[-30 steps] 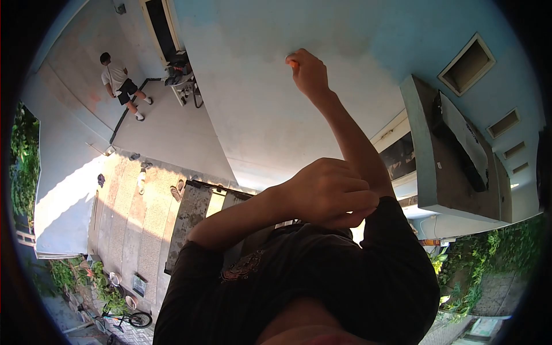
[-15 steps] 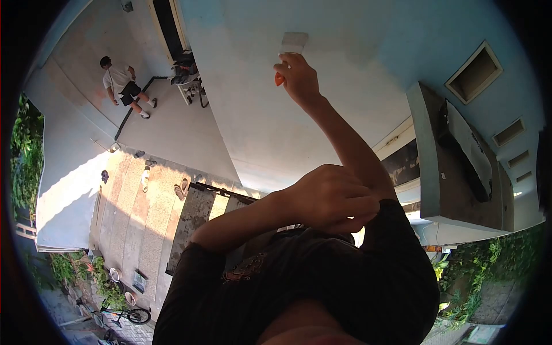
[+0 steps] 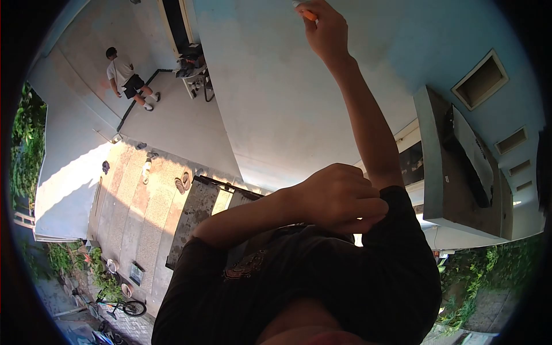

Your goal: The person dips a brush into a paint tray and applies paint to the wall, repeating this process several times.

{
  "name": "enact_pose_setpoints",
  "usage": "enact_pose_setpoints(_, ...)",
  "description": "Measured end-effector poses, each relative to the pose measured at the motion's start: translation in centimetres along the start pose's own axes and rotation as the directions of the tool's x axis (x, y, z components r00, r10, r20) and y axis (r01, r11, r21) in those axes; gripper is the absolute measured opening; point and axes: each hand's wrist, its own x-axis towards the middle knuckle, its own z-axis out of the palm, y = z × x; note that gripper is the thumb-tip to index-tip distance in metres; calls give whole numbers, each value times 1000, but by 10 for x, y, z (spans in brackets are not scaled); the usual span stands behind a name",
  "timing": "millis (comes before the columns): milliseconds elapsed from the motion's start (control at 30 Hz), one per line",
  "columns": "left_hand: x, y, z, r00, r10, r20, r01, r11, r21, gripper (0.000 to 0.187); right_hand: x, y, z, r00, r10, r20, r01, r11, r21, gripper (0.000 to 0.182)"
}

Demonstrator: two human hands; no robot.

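My right hand is raised high against the pale blue-white wall. Its fingers are closed around the orange handle of a putty knife. The upper frame edge cuts off most of the blade. My left arm lies bent across my chest, and my left hand is curled closed in front of my right sleeve. Whatever the left fingers hold, if anything, is hidden.
A person stands by the far left wall. Beside a doorway is a cluttered table. A worn bench-like surface is below me, sandals lie on the paving, and a concrete ledge juts out at right.
My right hand has moved up the wall with the putty knife, taking its blade mostly out of view. My left hand stays curled at about the same place.
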Motion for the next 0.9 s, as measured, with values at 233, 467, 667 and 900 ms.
enact_pose_setpoints(233,0,-1,5,1000,-14,-2,14,1000,-14,11,-27,-25,-87,951,-103,-293,119,992,36,19)
enact_pose_setpoints(467,-1,-7,6,997,-65,48,65,998,-7,14,-194,-49,-132,911,402,94,-412,870,271,15)
enact_pose_setpoints(667,-6,-13,6,982,-136,131,127,989,76,17,-289,-69,-175,680,717,151,-717,607,342,15)
enact_pose_setpoints(900,-8,-17,2,964,-219,154,191,966,175,13,-307,-73,-181,524,844,117,-815,457,355,16)
